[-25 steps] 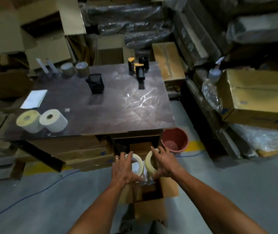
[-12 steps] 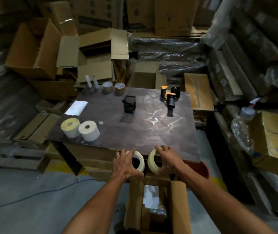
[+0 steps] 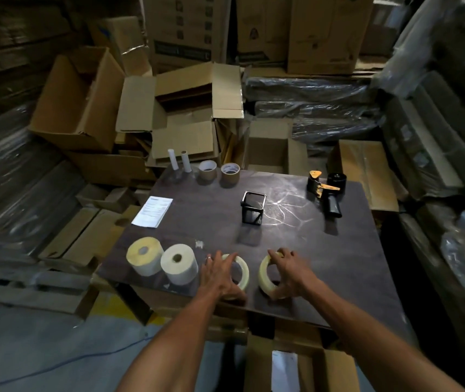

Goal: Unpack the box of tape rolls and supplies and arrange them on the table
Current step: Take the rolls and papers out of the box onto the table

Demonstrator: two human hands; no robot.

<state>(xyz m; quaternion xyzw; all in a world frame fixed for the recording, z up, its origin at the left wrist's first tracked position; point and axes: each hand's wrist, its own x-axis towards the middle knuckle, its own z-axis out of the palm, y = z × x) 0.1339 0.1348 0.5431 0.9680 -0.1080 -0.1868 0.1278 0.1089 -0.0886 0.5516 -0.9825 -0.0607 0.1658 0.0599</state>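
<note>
left hand (image 3: pixel 220 275): curled round pale tape roll (image 3: pixel 239 271), near table (image 3: pixel 338 264) edge | right hand (image 3: pixel 290 271): gripping second tape roll (image 3: pixel 265 271) beside it | open box (image 3: pixel 290 363): below table edge

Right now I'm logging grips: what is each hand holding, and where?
Left hand grips the left tape roll across its rim; right hand grips the right tape roll likewise.

Dim, tabletop (image 3: pixel 296 222) glare, edges warped

Dim storeroom: stacked cardboard boxes (image 3: pixel 189 29) (some wrapped), grey floor (image 3: pixel 27 349).
</note>
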